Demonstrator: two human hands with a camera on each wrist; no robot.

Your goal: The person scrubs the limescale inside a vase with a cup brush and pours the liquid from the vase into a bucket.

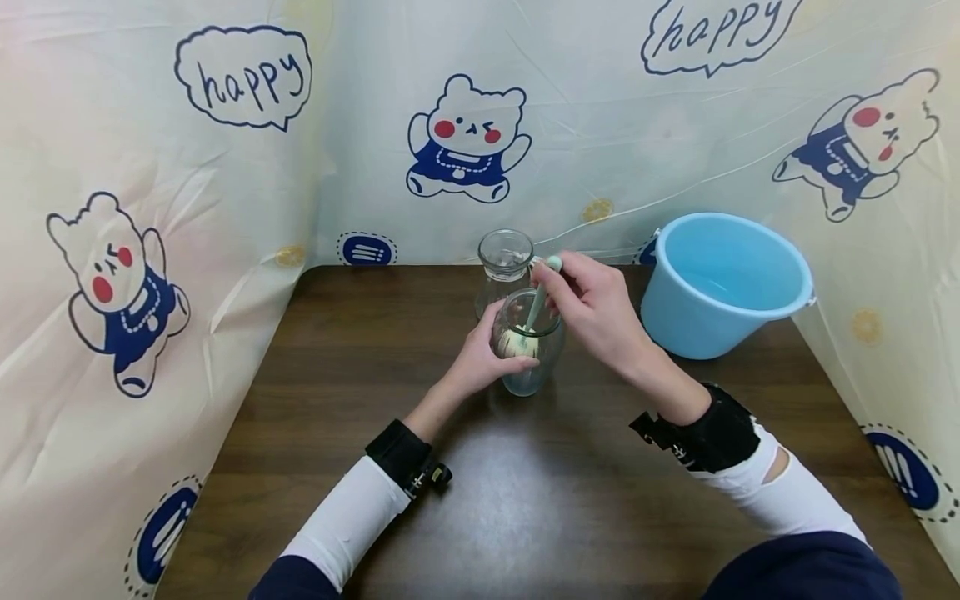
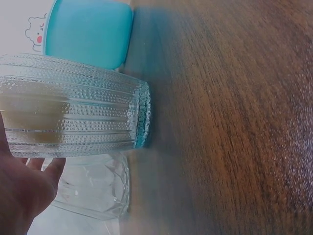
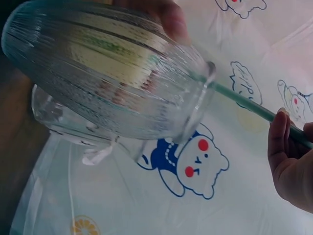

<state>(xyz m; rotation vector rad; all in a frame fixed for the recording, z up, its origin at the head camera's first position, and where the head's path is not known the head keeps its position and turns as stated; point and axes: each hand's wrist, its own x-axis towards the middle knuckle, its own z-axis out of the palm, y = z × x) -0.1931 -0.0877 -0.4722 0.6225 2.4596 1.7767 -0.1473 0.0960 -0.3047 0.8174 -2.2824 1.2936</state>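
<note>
My left hand (image 1: 487, 354) grips a ribbed clear glass vase (image 1: 527, 382) round its side, with the thumb across the front. Inside the vase is the pale sponge head (image 1: 517, 343) of a cleaning brush, seen through the textured glass. Its thin green handle (image 3: 244, 102) comes out of the vase's mouth. The right hand (image 1: 596, 304) pinches that handle near its top end, above the rim. In the left wrist view the vase (image 2: 102, 110) hangs over or stands on the table; I cannot tell which.
Right behind the held vase is a second clear glass vase (image 1: 506, 252). A light blue bucket (image 1: 693, 321) stands at the back right of the brown wooden table (image 1: 360, 358). A printed curtain (image 1: 360, 125) hangs round the back and sides.
</note>
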